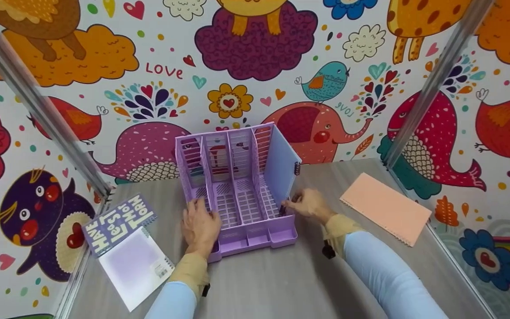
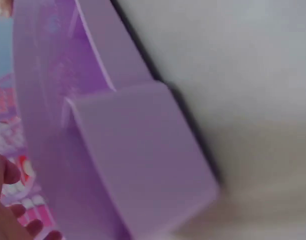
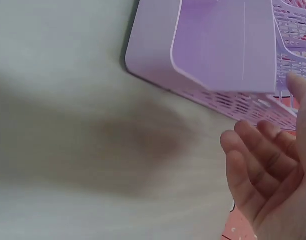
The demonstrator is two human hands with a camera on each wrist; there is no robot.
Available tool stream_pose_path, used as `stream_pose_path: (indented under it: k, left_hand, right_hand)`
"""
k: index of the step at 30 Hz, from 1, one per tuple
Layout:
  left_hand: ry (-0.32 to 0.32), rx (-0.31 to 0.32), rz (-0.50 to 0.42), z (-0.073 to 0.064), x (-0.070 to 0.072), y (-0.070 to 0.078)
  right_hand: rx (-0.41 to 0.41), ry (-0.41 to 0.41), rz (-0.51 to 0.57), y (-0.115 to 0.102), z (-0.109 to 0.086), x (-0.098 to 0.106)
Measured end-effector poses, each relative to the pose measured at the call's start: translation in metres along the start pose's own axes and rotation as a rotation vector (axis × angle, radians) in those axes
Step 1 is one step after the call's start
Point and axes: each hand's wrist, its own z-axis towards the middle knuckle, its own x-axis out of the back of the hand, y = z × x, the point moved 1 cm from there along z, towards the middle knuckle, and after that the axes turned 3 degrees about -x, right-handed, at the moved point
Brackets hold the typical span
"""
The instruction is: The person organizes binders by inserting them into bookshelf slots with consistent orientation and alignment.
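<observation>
A purple desk organizer [image 1: 250, 230] with slatted upright compartments and small front trays stands on the table. My left hand [image 1: 201, 226] rests at its front left, over the outer compartment's wall, with fingers spread and loosely bent. In the rightmost compartment a light blue spiral notebook [image 1: 281, 164] stands upright, its dark coil facing front. My right hand [image 1: 310, 204] holds the notebook's lower front edge between thumb and index finger. The other fingers of the right hand [image 3: 268, 160] curl loosely outside the organizer's side wall [image 3: 243, 106] in the right wrist view; the index fingertip is hidden there.
On the left lie a purple notebook with large lettering [image 1: 122, 221] and a white-and-lilac notebook [image 1: 133, 266] overlapping it. To the right a peach spiral notebook [image 1: 385, 208] lies flat. Patterned walls [image 1: 162, 97] with metal posts [image 1: 438, 79] enclose the table [image 1: 272, 283].
</observation>
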Motion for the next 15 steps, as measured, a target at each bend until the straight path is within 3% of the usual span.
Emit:
stream_pose_path:
  k: [5,15]
  left_hand:
    - [0.025,-0.087,-0.013,-0.003,-0.003,0.027]
    - [-0.071,-0.179,-0.035,-0.011,-0.016,0.078]
  right_hand:
    - [0.009,-0.037,0.009,0.008,0.0,0.008]
    - [0.024,-0.025,-0.024,0.042,-0.001,0.037]
